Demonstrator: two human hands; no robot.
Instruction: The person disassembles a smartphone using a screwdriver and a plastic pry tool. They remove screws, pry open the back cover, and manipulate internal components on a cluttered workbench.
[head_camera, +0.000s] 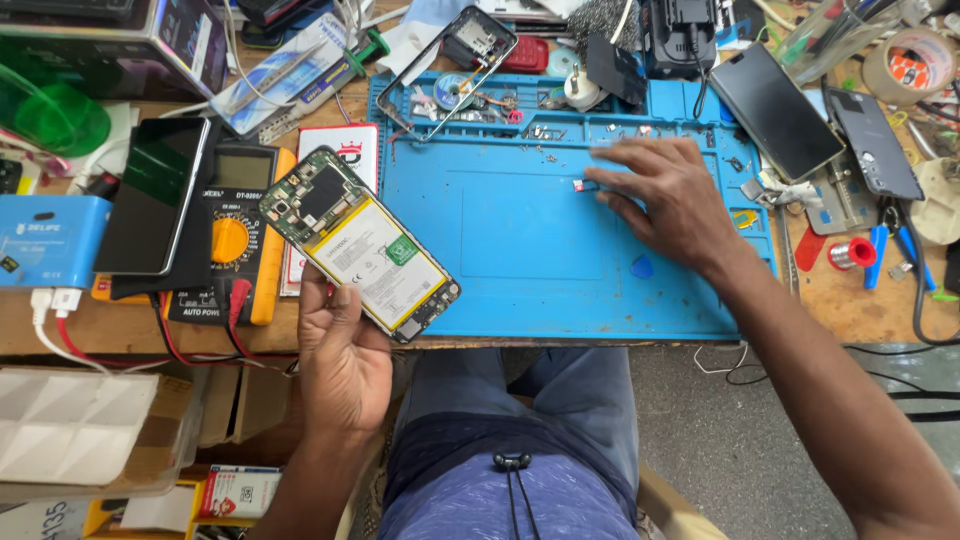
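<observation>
Here, in the head view, the person's left hand (345, 350) grips an opened phone (360, 243) from below, back cover off, so that its green circuit board and white-labelled battery face up; the phone hangs tilted over the front left edge of the bench (130, 325), just beside a yellow multimeter (232, 240) and above the person's lap. The right hand (665, 195) lies palm down on the blue repair mat (520, 270), fingers spread and loosely open, its fingertips touching or just short of a tiny reddish part (579, 185) near the mat's upper trays; whether that part is pinched cannot be told. The work looks to be at the stage of fetching a small component for the bared phone. The next move would seem to call for a fine pinch on that speck without flicking it among the loose screws near it, while the left hand keeps the phone level. Around them sit a dark phone (152, 195) lying face up at the left, another dark phone (775, 112) at the right, a bare metal frame (455, 60) and a roll of tape (908, 65).
</observation>
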